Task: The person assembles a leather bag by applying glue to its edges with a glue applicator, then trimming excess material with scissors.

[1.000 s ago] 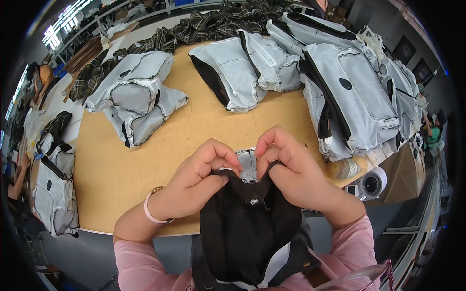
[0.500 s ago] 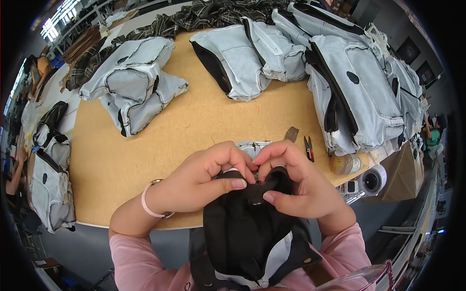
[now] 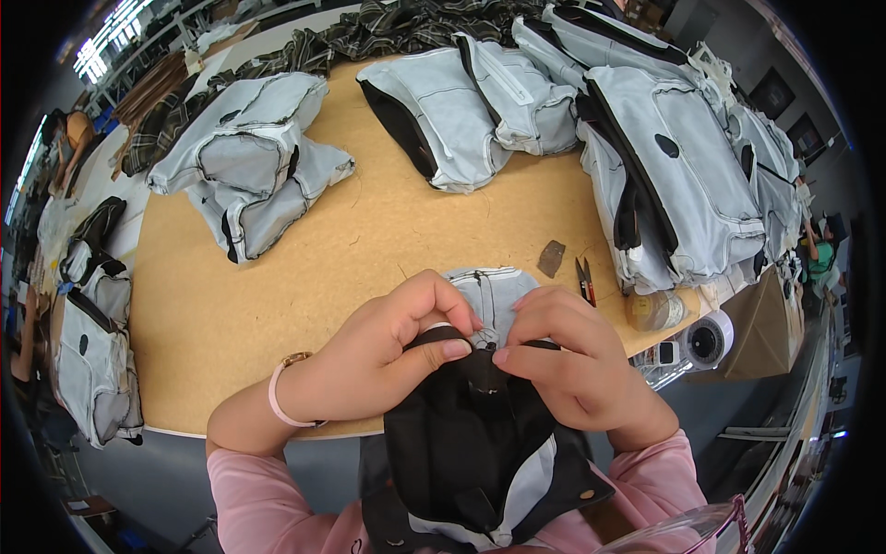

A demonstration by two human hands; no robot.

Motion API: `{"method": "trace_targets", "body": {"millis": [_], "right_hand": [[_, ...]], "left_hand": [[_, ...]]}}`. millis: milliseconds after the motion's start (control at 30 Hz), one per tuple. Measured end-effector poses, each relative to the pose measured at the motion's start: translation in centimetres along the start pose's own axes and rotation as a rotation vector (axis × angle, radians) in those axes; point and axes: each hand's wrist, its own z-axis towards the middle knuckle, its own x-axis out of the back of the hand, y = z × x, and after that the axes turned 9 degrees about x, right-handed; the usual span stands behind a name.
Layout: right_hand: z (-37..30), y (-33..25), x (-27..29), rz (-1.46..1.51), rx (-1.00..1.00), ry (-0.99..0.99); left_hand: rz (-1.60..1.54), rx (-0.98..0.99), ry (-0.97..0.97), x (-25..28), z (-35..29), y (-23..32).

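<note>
A sewn bag piece (image 3: 461, 441), black with pale grey parts, lies across my lap and over the table's front edge. My left hand (image 3: 378, 346) pinches its black edge between thumb and fingers. Close beside it, my right hand (image 3: 568, 355) has thumb and forefinger closed on the same black edge by the seam. Between my fingertips is a small dark piece at the seam, too small to make out. Beyond my hands, a pale grey panel (image 3: 494, 286) of the piece with a dark centre seam rests on the table.
Thread snips (image 3: 586, 281) and a brown scrap (image 3: 551, 258) lie right of my hands. A jar (image 3: 657, 312) stands near the right edge, beside a white fan (image 3: 707, 342). Grey inside-out bags (image 3: 678, 175) are piled right, with others (image 3: 249, 157) at left. Plaid cloth (image 3: 397, 32) lines the back.
My right hand has turned and its fingers have shifted along the edge, uncovering more of the grey panel. My left hand keeps its pinch nearly in place.
</note>
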Motion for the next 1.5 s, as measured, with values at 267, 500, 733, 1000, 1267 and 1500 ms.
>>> {"method": "trace_targets", "body": {"millis": [267,500,733,1000,1267,1500], "right_hand": [[-0.1,0.0,-0.5,-0.132,0.018,0.091],[-0.1,0.0,-0.3,-0.157,0.058,0.044],[0.5,-0.7,-0.2,-0.210,-0.005,-0.037],[1.8,-1.1,0.8,0.123,-0.262,-0.184],[1.4,-1.3,0.4,0.033,-0.240,-0.135],[1.4,-1.4,-0.2,-0.018,-0.235,-0.135]], "left_hand": [[0.045,-0.064,0.003,-0.1,0.0,-0.1],[0.035,-0.055,0.063,-0.6,-0.3,-0.2],[0.139,-0.094,0.090,-0.7,-0.2,-0.5],[0.474,-0.217,0.216,-0.8,-0.3,-0.8],[0.350,-0.142,0.187,-0.8,-0.3,-0.4],[0.583,-0.349,0.141,-0.4,0.2,0.3]]}}
